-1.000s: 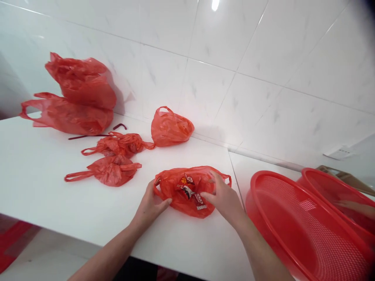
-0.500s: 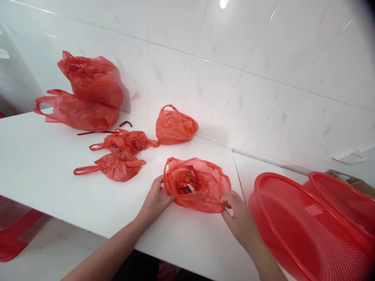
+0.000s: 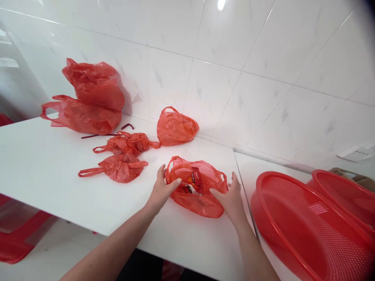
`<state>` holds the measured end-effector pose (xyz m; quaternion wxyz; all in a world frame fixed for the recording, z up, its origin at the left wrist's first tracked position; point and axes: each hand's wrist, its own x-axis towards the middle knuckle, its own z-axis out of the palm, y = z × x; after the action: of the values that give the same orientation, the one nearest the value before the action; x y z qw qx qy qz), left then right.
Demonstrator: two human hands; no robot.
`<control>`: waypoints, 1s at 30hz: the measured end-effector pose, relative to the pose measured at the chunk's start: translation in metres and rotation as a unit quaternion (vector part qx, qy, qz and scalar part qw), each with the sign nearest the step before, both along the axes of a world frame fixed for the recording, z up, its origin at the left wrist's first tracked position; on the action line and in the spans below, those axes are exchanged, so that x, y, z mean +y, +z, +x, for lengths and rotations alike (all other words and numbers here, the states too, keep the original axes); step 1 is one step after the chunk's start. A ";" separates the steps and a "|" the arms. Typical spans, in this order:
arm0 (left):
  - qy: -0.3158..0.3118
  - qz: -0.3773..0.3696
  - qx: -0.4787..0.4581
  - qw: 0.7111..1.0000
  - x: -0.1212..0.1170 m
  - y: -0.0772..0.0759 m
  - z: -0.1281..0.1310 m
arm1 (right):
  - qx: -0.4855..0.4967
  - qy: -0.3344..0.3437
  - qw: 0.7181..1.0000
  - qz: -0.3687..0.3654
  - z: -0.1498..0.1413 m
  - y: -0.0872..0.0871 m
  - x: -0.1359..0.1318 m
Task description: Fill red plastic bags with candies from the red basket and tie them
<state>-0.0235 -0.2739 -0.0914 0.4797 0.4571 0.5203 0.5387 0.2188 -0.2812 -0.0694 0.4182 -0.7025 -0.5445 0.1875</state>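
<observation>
The white surface (image 3: 43,164) carries all. Right of it, the red baskets (image 3: 295,222) are cut off by the frame. My open red bag (image 3: 199,195) holds small packets (labels unreadable). My left hand (image 3: 163,190) and right hand (image 3: 231,199) now pinch its sides, closer together than before.

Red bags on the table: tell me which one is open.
The red bag between the left hand and right hand; its mouth gapes, showing wrapped items inside. The other bags lie knotted or bunched.
</observation>
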 end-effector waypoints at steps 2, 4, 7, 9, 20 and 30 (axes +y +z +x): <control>-0.029 -0.020 -0.053 0.998 0.013 0.004 0.006 | 0.069 0.012 0.996 -0.047 -0.004 -0.009 0.016; -0.053 -0.017 -0.086 0.995 0.025 0.009 0.010 | 0.134 0.040 0.988 -0.066 -0.006 -0.013 0.026; -0.029 0.020 -0.108 0.994 0.038 0.021 0.012 | 0.186 0.027 0.982 -0.010 -0.004 -0.009 0.032; -0.001 0.070 -0.109 0.992 0.042 0.031 0.011 | 0.227 -0.027 0.972 0.053 0.002 -0.002 0.032; -0.034 0.083 -0.103 0.991 0.041 0.033 -0.001 | 0.295 -0.037 0.950 0.097 0.025 -0.011 0.021; -0.011 0.067 0.032 0.997 0.043 -0.011 0.000 | 0.319 -0.027 0.947 0.016 0.021 -0.028 0.015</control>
<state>-0.0237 -0.2310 -0.1025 0.4374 0.5110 0.4928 0.5520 0.2398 -0.2658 -0.0972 0.5859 -0.6139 -0.3660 0.3820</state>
